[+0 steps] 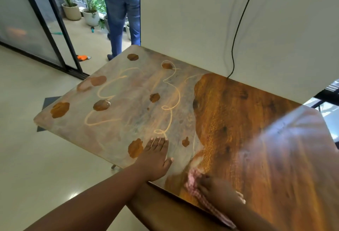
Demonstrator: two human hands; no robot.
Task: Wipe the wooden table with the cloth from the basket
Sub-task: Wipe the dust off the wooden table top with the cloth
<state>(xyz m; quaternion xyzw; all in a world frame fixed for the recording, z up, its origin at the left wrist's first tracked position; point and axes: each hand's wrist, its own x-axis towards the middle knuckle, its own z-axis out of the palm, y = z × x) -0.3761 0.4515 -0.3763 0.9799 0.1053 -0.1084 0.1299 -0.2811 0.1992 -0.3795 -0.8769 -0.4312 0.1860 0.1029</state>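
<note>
1. Here I see the wooden table [238, 120] filling the middle and right of the frame: its left half is filmed with pale dust, finger-drawn loops and dark patches, while its right half shows clean, glossy grain.
2. Behind it, a white wall [201, 19] takes the upper right, with a black cable [238, 29] hanging down to the table's far edge.
3. At upper centre, a person in jeans [122, 10] stands in the doorway, with potted plants [73, 6] beyond at upper left.
4. My left hand [156, 157] lies flat on the dusty part, lower centre, fingers straight and together.
5. My right hand [218, 190], lower right and blurred, presses down on the pink checked cloth [192, 181] at the table's near edge; I cannot tell whether its fingers curl round the cloth.
</note>
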